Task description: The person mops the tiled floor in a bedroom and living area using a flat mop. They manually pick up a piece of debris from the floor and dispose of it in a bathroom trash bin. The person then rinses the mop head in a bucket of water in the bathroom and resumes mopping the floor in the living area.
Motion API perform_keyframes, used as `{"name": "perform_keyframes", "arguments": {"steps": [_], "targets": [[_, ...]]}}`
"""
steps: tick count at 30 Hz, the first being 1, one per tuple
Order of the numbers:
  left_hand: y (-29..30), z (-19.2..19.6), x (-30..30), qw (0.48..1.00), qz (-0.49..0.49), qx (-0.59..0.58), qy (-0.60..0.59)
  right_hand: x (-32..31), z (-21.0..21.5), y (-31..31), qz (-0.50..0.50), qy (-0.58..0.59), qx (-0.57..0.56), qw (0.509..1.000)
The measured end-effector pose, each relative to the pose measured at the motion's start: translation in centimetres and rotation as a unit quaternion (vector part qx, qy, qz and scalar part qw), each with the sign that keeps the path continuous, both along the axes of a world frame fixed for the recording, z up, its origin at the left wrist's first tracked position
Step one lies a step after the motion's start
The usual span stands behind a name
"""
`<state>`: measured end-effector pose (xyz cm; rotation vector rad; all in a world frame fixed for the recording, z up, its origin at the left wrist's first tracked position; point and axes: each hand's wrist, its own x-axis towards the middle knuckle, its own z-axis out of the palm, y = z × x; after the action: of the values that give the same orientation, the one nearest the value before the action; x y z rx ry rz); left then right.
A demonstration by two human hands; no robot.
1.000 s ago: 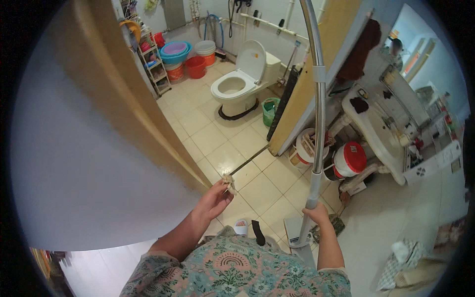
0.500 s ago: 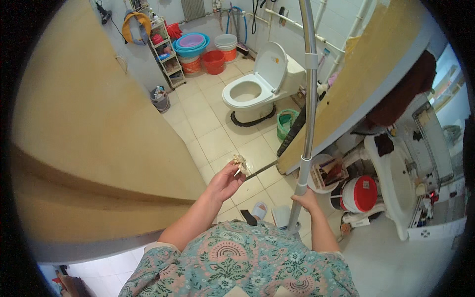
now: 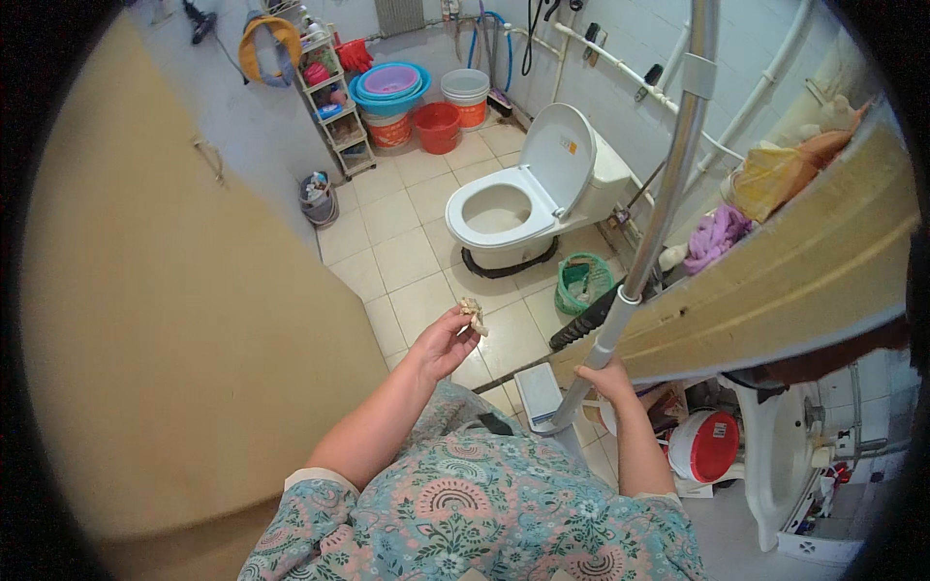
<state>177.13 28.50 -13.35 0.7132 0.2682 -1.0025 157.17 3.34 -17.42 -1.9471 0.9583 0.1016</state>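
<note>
I have the left grip (image 3: 441, 347) pinching a small crumpled wad (image 3: 473, 315) between fingertips and thumb; I judge the light hold suits something so small and, seemingly, soft. My right grip (image 3: 605, 381) is wrapped around the grey lower sleeve of a long pole (image 3: 610, 324), probably to steady its tilt, since the metal length rises well above the fist and leans right.

Positions: wad at the far end of the left fingers, beyond the palm, above the tiled floor (image 3: 402, 259). Pole passes through the right fist, its foot by a pale flat plate (image 3: 540, 390). Green basket (image 3: 572, 302) ahead, untouched.
</note>
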Motion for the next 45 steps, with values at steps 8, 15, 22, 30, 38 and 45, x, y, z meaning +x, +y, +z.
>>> {"name": "perform_keyframes", "arguments": {"steps": [8, 15, 22, 30, 38, 45], "targets": [[-4.3, -4.2, 15.1, 0.991, -0.128, 0.027, 0.015, 6.8, -1.9, -2.2, -0.069, -0.062, 0.024, 0.995], [-9.4, -6.5, 26.0, 0.968, -0.243, 0.064, 0.012, 12.3, -0.8, -2.0, -0.171, -0.073, 0.057, 0.981], [-15.2, -7.1, 29.4, 0.944, -0.318, 0.085, 0.023, 14.4, -2.4, -2.1, -0.240, -0.101, 0.061, 0.964], [-22.8, -9.3, 31.2, 0.915, -0.383, 0.127, -0.011, 15.4, -3.2, -5.0, -0.262, -0.092, 0.084, 0.957], [-35.5, -12.3, 26.3, 0.857, -0.470, 0.205, -0.058, 15.9, -4.9, -8.4, -0.290, -0.122, 0.095, 0.944], [-45.6, -18.1, 23.2, 0.784, -0.544, 0.222, -0.201, 17.1, -4.9, -10.5, -0.330, -0.095, 0.073, 0.936]]}}
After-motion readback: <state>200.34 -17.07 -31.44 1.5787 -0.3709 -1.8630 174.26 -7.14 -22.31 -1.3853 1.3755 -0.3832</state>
